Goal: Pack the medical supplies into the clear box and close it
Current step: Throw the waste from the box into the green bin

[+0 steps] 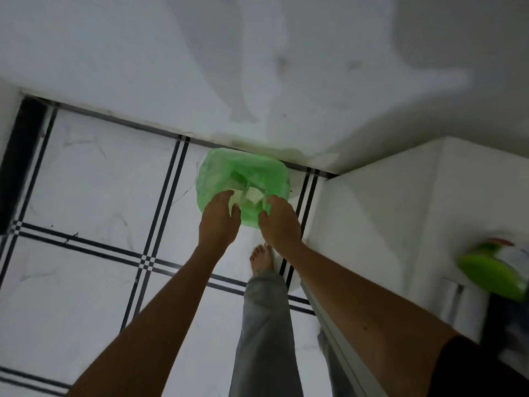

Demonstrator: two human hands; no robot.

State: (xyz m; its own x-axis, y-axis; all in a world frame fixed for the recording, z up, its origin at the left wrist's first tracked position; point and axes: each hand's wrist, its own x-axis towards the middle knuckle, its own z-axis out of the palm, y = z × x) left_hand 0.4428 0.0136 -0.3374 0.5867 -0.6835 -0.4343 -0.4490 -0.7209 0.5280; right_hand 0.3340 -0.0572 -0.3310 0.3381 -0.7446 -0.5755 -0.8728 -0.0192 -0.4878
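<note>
I am looking down at a bin lined with a green plastic bag (249, 170), which stands on the floor against the wall. White and clear scraps (252, 196) lie in its mouth, just past my fingertips. My left hand (219, 219) hovers over the bin's near rim with fingers spread and nothing in it. My right hand (279, 222) hangs beside it, thumb and fingers apart, also holding nothing. The clear box and the medical supplies are out of view.
The floor is white marble tile with black lines (160, 196). A white cabinet (386, 219) stands at the right, close to my right arm, with a blurred green-and-white object (492, 270) on it. My bare foot (260, 257) and grey trouser leg are below the hands.
</note>
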